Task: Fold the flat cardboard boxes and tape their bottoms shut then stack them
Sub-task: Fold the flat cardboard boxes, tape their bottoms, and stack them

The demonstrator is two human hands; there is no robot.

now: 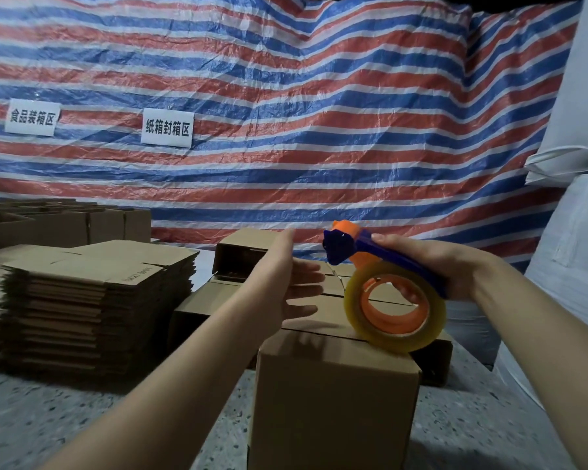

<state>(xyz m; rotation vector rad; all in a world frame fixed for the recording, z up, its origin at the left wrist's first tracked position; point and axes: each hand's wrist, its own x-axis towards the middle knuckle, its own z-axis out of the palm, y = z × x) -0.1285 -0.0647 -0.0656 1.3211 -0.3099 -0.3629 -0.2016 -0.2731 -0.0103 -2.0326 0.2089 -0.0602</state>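
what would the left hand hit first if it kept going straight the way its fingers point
Probably the clear tape roll on the blue and orange dispenser gripped by the right hand. The open left hand points its fingers rightward toward it, above the folded brown cardboard box. Depth is unclear, so it might pass behind.

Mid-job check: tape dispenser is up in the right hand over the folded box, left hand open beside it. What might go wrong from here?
1. The left hand hovers open, apparently off the folded box, so the flaps may spring apart or the box may slide when tape is applied.
2. The left fingers sit close to the tape dispenser held by the right hand; its front cutter end could catch them.
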